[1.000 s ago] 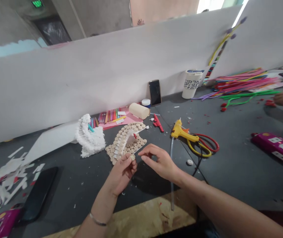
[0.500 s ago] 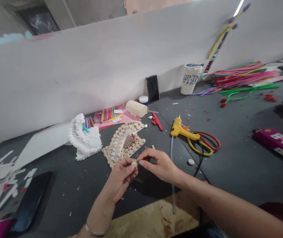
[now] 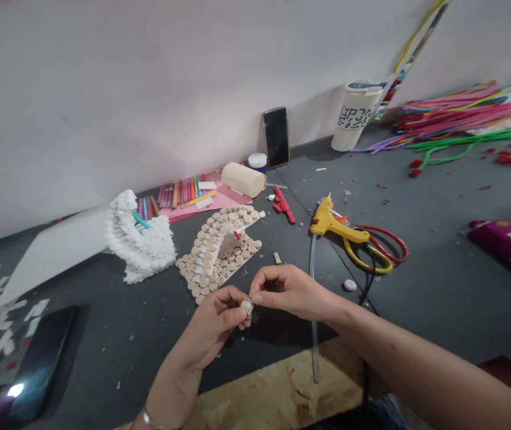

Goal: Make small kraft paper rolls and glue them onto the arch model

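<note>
My left hand (image 3: 213,325) and my right hand (image 3: 289,291) meet low in the middle of the head view, above the dark grey table (image 3: 439,298). Both pinch one small beige paper roll (image 3: 247,306) between thumb and fingertips. Just beyond them stands an arched piece (image 3: 219,248) covered in several such beige rolls. A white fluffy craft shape (image 3: 137,242) sits to its left. A single small beige piece (image 3: 277,258) lies on the table near the right hand.
A yellow glue gun (image 3: 331,224) and red-and-yellow scissors (image 3: 383,251) lie to the right, with a glue stick (image 3: 313,310) below. Coloured pens (image 3: 179,196), a beige cylinder (image 3: 243,179), a phone (image 3: 276,137), a white cup (image 3: 354,116) and pipe cleaners (image 3: 452,116) line the back. A dark phone (image 3: 36,364) lies at left.
My right hand has closed in onto the beige roll held by my left, so both now pinch it. The view has tilted down and the hands sit lower in it.
</note>
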The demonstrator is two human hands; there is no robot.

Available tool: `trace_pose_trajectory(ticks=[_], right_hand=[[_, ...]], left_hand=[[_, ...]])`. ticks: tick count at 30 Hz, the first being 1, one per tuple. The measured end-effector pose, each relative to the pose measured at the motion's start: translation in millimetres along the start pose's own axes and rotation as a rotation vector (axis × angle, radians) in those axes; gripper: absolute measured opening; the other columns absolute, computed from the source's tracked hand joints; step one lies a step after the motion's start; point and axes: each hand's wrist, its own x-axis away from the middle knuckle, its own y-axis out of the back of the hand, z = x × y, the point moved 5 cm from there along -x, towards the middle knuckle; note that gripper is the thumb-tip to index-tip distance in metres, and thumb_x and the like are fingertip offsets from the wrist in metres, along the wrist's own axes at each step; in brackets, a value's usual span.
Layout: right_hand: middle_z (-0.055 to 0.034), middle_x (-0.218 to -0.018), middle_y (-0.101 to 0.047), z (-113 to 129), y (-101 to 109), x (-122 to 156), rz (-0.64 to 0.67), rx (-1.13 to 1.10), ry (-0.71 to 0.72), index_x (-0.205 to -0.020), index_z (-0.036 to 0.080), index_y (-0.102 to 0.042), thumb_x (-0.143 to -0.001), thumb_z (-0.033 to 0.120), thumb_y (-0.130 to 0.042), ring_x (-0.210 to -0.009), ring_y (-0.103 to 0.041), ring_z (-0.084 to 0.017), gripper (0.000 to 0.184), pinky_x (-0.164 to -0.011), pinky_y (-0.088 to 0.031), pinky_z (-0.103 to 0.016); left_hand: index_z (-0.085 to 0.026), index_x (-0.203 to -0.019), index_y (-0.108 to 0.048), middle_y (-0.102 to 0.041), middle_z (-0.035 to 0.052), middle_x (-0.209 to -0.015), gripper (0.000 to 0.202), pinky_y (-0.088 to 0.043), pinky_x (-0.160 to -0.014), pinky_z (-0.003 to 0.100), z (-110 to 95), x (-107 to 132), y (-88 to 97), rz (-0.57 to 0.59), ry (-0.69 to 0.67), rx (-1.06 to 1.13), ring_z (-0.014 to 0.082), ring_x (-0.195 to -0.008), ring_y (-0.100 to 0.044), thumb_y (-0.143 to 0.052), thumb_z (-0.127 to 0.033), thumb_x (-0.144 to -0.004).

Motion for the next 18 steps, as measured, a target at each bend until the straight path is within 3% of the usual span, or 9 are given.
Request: trace_pose_trajectory(ticks=[13, 18], right_hand=[[0.0031, -0.068, -0.062, 0.1, -5.6, 5.1, 0.062, -0.028, -0.082, -0.083, 0.018, -0.062, -0.079, 0.032, -0.072, -0.062, -0.057, -0.01, 0.018, -0.059, -0.043, -0.023], [0.0031, -0.07, -0.064, -2.9, -4.7, 2.3, 0.086, -0.163, -0.103, -0.084, 0.017, -0.061, -0.079, 0.032, -0.075, -0.064, -0.059, -0.009, 0.021, -0.063, -0.046, -0.022]], left_hand=[[-0.014, -0.073, -0.069, -0.064, 0.0001, -0.066, 0.029, -0.043, -0.058, 0.019, 5.8, 0.0, -1.5, 0.032, 0.055, 0.019, 0.0082, -0.06, -0.056, -0.089, -0.03, -0.06], [-0.015, -0.075, -0.069, -0.066, 0.0006, -0.069, 0.027, -0.044, -0.058, 0.018, 4.1, -1.0, -3.1, 0.028, 0.032, 0.03, 0.0082, -0.06, -0.058, -0.088, -0.03, -0.062]])
